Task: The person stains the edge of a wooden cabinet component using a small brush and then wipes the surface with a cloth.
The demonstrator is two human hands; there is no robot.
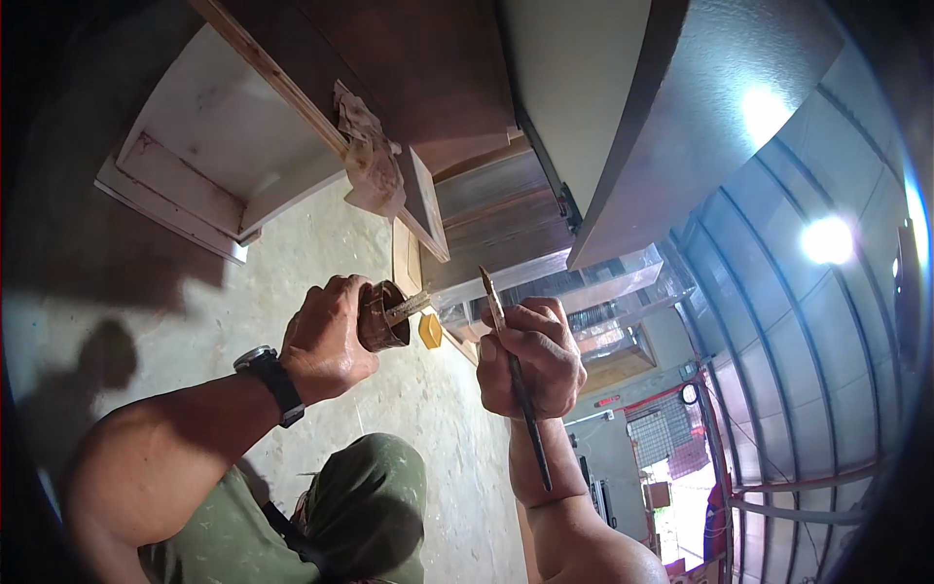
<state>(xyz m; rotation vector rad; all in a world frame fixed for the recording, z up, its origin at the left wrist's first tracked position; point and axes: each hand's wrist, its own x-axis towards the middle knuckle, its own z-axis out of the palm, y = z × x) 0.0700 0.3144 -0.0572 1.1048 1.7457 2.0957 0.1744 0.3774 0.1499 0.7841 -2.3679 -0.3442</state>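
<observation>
Left grip (326, 341) grasping brown can (382, 333) — thin brush (531, 428) slanting up through clenched right grip (545, 358)

Two hands (326, 336) (540, 358); one slim brush (526, 414); one can (376, 326)

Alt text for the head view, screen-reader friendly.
A person's right hand holds a slim brush; the left hand grasps a brown-stained can with a stick-like piece poking out. Beyond, a stained cloth hangs on wooden furniture above a grey floor.
</observation>
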